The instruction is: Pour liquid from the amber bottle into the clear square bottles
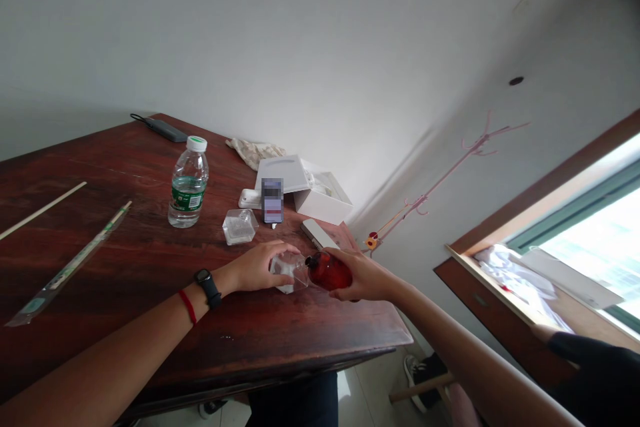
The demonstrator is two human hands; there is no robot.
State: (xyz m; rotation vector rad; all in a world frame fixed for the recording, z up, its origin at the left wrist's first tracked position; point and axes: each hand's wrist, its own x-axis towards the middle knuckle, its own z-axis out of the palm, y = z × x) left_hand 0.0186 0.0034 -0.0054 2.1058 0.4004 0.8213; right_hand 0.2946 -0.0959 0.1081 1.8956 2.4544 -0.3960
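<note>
My left hand (260, 267) is wrapped around a clear faceted container (289, 273) on the wooden table (125, 293), near its front edge. In my right hand (357, 275) is a reddish-brown bottle (329, 271), tipped onto its side. Its dark neck points left, at the opening of the clear container; whether anything flows out is too small to tell. Just behind my left hand sits a second clear hexagonal container (240, 227). A phone (273, 201) with a lit screen stands upright behind both hands.
A water bottle (189, 183) with a white cap stands left of centre. Wooden chopsticks (45, 209) and a wrapped pair (75, 267) lie at left. An open white box (323, 203) and a pale slim box (317, 233) are behind my right hand. A person's arm (595, 350) shows at right.
</note>
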